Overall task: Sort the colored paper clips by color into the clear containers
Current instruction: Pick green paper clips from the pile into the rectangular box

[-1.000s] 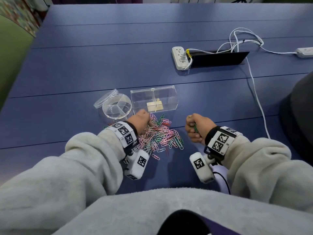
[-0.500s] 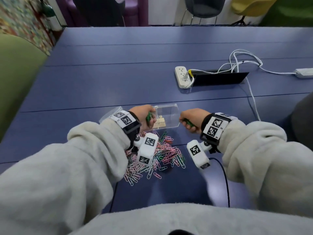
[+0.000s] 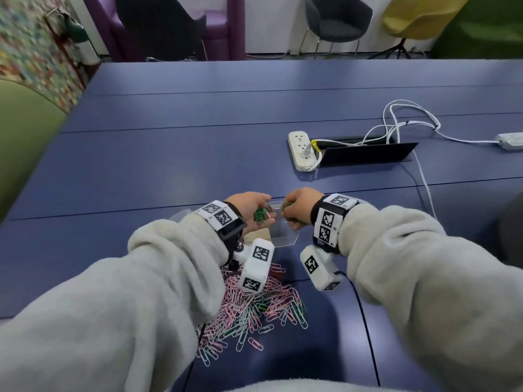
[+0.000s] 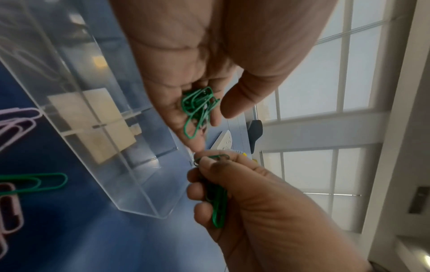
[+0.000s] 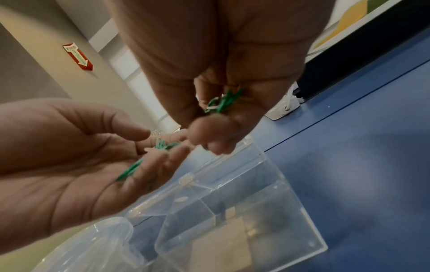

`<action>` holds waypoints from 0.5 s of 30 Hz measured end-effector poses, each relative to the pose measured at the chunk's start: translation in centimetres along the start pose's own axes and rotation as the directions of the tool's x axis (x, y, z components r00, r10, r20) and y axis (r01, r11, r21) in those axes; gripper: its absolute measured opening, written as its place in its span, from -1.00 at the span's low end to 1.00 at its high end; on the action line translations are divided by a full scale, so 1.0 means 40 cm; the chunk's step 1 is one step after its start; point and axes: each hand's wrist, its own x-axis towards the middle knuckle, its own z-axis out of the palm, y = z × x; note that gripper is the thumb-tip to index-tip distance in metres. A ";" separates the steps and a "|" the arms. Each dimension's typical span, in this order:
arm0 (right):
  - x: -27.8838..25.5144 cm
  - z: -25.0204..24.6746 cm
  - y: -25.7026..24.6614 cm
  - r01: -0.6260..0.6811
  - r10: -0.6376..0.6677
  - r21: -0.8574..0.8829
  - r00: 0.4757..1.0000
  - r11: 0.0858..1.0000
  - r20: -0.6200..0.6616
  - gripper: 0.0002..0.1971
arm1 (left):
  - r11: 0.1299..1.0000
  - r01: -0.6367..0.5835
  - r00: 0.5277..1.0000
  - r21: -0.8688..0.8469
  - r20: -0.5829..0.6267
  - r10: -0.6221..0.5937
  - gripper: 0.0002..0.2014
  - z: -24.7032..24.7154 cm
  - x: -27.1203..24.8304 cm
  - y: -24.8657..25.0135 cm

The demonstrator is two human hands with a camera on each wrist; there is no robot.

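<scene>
Both hands hover over the clear rectangular container (image 3: 283,236), which has a divider and a tan label inside (image 4: 104,147). My left hand (image 3: 263,215) is palm-up with relaxed fingers; a bunch of green paper clips (image 4: 197,110) lies loose on them (image 5: 132,169), thumb apart. My right hand (image 3: 293,212) is curled round more green clips (image 4: 218,208) and pinches one between thumb and forefinger (image 5: 223,103). The two hands nearly touch at the fingertips. The mixed pile of pink, blue and green clips (image 3: 263,309) lies on the blue table nearer me.
A round clear container (image 5: 97,244) with its lid sits left of the rectangular one, mostly hidden by my left wrist. Farther right are a white power strip (image 3: 302,151), white cables (image 3: 421,176) and a black cable hatch (image 3: 368,154). Chairs stand beyond the table's far edge.
Both hands rose from the pile and moved forward over the rectangular container, coming close together. My left hand turned palm-up and loosened round its green clips.
</scene>
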 end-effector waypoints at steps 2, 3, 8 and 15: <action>0.007 -0.002 0.000 0.002 -0.002 0.011 1.000 1.000 0.011 -0.84 | 1.000 0.000 1.000 -0.009 0.022 0.000 -0.77 -0.006 0.009 0.000; 0.008 -0.003 0.000 0.005 -0.005 0.019 1.000 1.000 0.014 -0.84 | 1.000 -0.003 1.000 -0.015 0.029 0.003 -0.76 -0.011 0.015 -0.002; -0.010 0.002 -0.012 0.091 -0.093 -0.243 0.996 0.966 0.005 -0.77 | 0.999 -0.027 1.000 -0.028 0.015 0.027 -0.75 -0.031 0.028 -0.014; -0.018 0.019 0.001 0.220 -0.243 -0.207 0.966 0.953 -0.093 -0.85 | 0.997 -0.028 0.999 -0.071 0.030 0.030 -0.74 -0.031 0.034 -0.029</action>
